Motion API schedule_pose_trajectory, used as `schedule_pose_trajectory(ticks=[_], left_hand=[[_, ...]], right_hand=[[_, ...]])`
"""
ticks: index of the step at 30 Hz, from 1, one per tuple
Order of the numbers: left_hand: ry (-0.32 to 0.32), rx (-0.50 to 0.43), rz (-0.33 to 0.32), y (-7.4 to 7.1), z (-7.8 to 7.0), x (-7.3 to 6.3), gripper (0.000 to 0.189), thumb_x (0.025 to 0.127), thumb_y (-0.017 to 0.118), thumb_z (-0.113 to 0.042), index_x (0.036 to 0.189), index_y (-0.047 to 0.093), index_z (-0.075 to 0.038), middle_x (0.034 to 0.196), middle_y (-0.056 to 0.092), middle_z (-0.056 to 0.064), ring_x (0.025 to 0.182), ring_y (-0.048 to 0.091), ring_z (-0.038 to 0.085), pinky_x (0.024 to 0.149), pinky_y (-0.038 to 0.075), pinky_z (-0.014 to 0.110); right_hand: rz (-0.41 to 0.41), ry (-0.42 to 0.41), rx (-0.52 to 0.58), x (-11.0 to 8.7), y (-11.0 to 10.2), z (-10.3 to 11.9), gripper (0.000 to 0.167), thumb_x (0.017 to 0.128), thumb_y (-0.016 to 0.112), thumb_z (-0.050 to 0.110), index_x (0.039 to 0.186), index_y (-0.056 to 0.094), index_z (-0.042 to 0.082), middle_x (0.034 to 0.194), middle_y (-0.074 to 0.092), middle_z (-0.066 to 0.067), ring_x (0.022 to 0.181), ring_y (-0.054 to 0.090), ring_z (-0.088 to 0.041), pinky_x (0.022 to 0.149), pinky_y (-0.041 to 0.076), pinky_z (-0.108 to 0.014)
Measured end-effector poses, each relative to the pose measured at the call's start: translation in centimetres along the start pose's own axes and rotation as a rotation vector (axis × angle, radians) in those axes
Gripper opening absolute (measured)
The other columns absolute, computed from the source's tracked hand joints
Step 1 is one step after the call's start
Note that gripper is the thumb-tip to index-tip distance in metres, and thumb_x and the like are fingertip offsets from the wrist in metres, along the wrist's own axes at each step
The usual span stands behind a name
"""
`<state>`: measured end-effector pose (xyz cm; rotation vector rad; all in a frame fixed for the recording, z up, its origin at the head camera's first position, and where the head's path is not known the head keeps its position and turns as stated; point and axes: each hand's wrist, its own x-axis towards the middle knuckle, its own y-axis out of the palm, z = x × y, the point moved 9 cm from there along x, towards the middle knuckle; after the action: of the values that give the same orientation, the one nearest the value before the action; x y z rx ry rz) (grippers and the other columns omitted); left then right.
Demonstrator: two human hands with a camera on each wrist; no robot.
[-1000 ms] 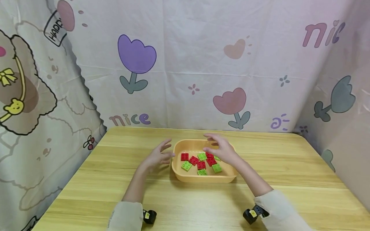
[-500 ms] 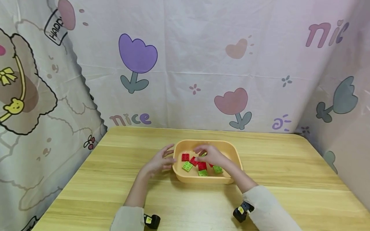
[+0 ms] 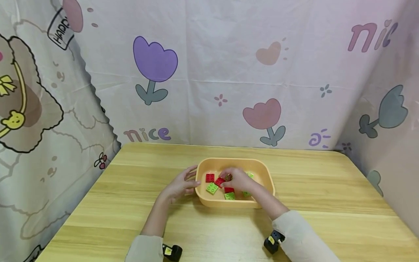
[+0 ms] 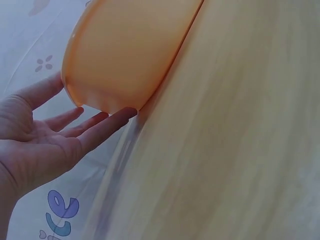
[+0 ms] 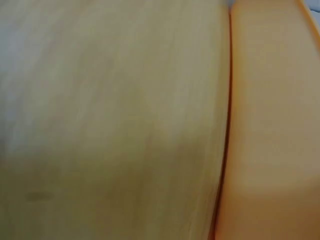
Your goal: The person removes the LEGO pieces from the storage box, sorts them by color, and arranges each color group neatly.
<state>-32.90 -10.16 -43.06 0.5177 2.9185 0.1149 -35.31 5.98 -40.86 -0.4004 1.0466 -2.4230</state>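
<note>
A yellow-orange plastic bin (image 3: 235,204) holds several red and lime-green toy building bricks. My left hand (image 3: 179,186) is at the bin's left end; in the left wrist view its fingers (image 4: 107,129) are spread and nearly straight, with fingertips at the bin's wall. Inside the bin, my right hand (image 3: 240,180) reaches down with bent fingers and covers part of the bricks. Close to its fingertips lie a tilted red brick (image 3: 219,182) and another red brick (image 3: 229,190). Whether it pinches a brick I cannot tell. The right wrist view shows no hand.
A red brick (image 3: 210,178) and a green brick (image 3: 212,188) lie at the bin's left, another green brick (image 3: 230,196) near its front wall. The bin stands on a wood-grain table (image 3: 209,233). A printed cloth (image 3: 203,72) hangs behind and along both sides.
My right hand has gone from over the bin's right side leftward and down among the bricks. My left hand has come slightly right to the bin's end. The bin's right end now shows.
</note>
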Motion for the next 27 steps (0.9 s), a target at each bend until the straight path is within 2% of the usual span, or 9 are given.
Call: schedule_pose_trajectory(ticks=[6, 17, 27], left_hand=[[-0.001, -0.006, 0.0, -0.17, 0.15, 0.14, 0.071, 0.084, 0.062, 0.001, 0.144, 0.025, -0.007, 0.143, 0.026, 0.024, 0.118, 0.043, 0.038, 0.084, 0.049, 0.04], [0.007, -0.031, 0.021, -0.18, 0.23, -0.17, 0.07, 0.085, 0.059, 0.003, 0.144, 0.022, -0.006, 0.144, 0.023, 0.025, 0.118, 0.041, 0.042, 0.085, 0.05, 0.041], [0.008, -0.05, 0.03, -0.05, 0.24, 0.02, 0.069, 0.086, 0.056, 0.005, 0.144, 0.022, -0.006, 0.144, 0.022, 0.025, 0.121, 0.038, 0.042, 0.086, 0.049, 0.042]], right_hand=[[-0.008, -0.027, -0.035, -0.14, 0.1, 0.2, 0.026, 0.074, 0.076, 0.008, 0.097, 0.064, 0.003, 0.082, 0.059, -0.002, 0.066, 0.049, -0.011, 0.056, 0.045, -0.022], [-0.005, -0.006, -0.065, 0.12, 0.69, -0.28, 0.032, 0.072, 0.079, 0.015, 0.098, 0.062, 0.009, 0.081, 0.054, 0.002, 0.065, 0.046, -0.011, 0.054, 0.042, -0.022], [-0.019, -0.017, -0.105, 0.02, 0.44, -0.03, 0.028, 0.073, 0.074, 0.005, 0.099, 0.063, 0.006, 0.084, 0.055, 0.002, 0.069, 0.049, -0.014, 0.059, 0.045, -0.022]])
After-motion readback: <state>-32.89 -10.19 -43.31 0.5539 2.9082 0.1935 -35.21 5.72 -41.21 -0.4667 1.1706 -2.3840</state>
